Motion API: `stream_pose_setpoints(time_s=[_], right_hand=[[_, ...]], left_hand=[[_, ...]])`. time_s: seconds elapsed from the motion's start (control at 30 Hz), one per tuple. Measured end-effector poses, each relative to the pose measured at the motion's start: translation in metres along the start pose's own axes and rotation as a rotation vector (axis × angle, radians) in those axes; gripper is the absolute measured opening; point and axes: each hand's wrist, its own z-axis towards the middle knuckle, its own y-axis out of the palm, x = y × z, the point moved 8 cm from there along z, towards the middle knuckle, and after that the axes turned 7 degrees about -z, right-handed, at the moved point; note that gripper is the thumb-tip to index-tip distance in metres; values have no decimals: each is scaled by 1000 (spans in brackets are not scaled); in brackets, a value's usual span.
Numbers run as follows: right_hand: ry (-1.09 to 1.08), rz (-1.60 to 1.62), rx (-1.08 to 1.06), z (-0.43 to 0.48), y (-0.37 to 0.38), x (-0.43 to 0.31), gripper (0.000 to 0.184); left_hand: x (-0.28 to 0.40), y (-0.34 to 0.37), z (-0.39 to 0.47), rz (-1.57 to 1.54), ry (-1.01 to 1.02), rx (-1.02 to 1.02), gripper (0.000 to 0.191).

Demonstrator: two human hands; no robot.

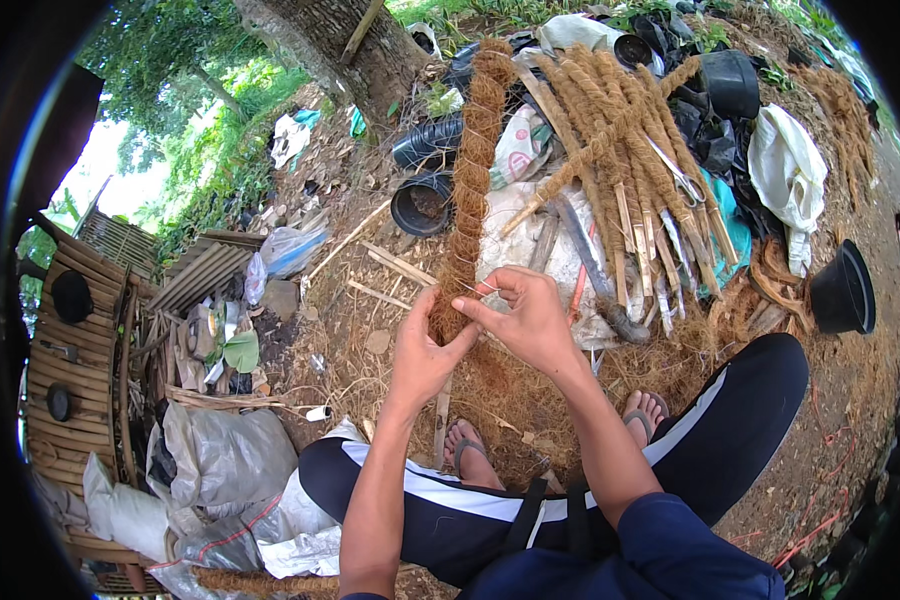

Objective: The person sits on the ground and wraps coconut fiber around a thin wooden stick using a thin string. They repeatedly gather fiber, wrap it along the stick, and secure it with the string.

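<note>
A long pole wrapped in brown coir fibre [474, 157] stretches away in front of me, with pale cord wound round it in a spiral. My left hand [429, 341] grips its near end, thumb and fingers around the fibre. Pinched between the thumb and fingers of my right hand [521, 311] is a thin cord [487, 287], close against the pole's right side. Below the hands, a bare wooden stick end [442, 411] sticks out towards my feet.
Several finished coir poles [615, 142] lie piled at the right, with scissors [682, 176] on them. Black plastic pots [422, 202] and another pot [844, 289] stand around. Loose fibre [525, 397] covers the ground. Plastic sacks [221, 450] lie at left, below a bamboo rack [75, 337].
</note>
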Motion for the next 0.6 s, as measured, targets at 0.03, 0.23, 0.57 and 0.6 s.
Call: stream_pose_setpoints(time_s=[0.03, 0.23, 0.57, 0.6], right_hand=[[-14, -9, -3, 0, 1, 0, 36], [-14, 74, -50, 1, 1, 5, 36], [457, 1244, -323, -9, 18, 28, 28], [449, 1335, -313, -8, 19, 28, 28]], left_hand=[[0, -3, 0, 36, 13, 41, 61], [-7, -4, -3, -87, 13, 112, 31], [-20, -15, 0, -460, -64, 196, 26], [-21, -15, 0, -494, -77, 195, 27]])
